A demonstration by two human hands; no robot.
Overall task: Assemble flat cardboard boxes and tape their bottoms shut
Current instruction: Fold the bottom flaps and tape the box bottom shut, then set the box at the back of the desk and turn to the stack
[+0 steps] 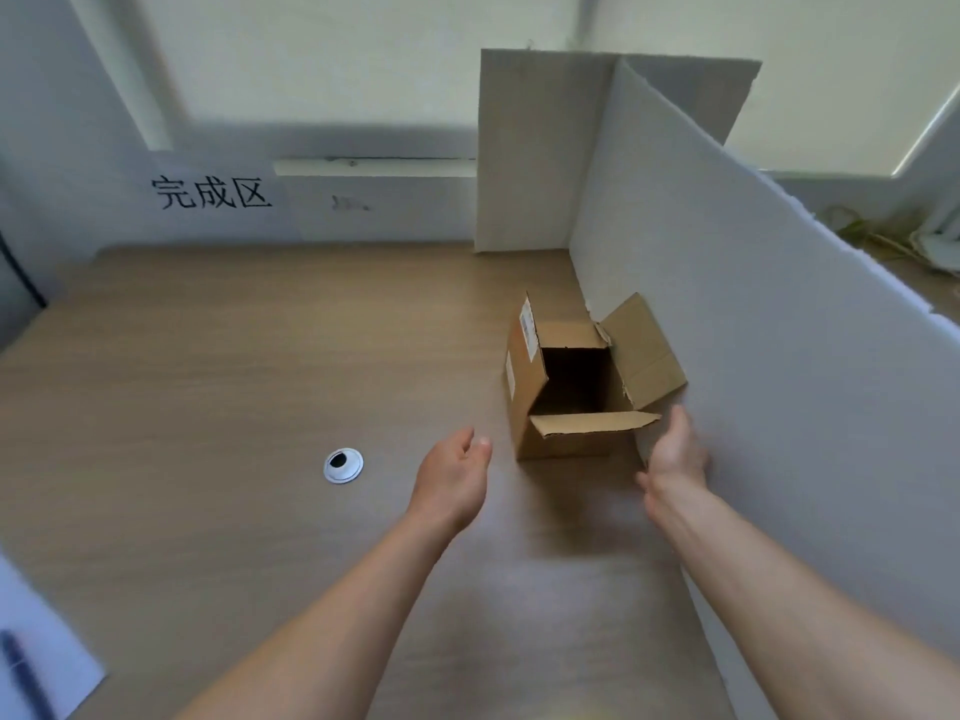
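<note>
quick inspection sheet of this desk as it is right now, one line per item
surface: light wood-grain desk, with a round white cable grommet set in it
job's things: brown cardboard box standing upright, top flaps open, against the white foam-board partition; no tape seen
clutter: white paper sheet with a dark pen at the near left corner
grippers: left hand open, just short of the box; right hand open, by the box's right side, contact unclear
cables: tangle of yellowish cords behind the partition
surroundings: wall sign with black printed characters; window with pale blinds
</note>
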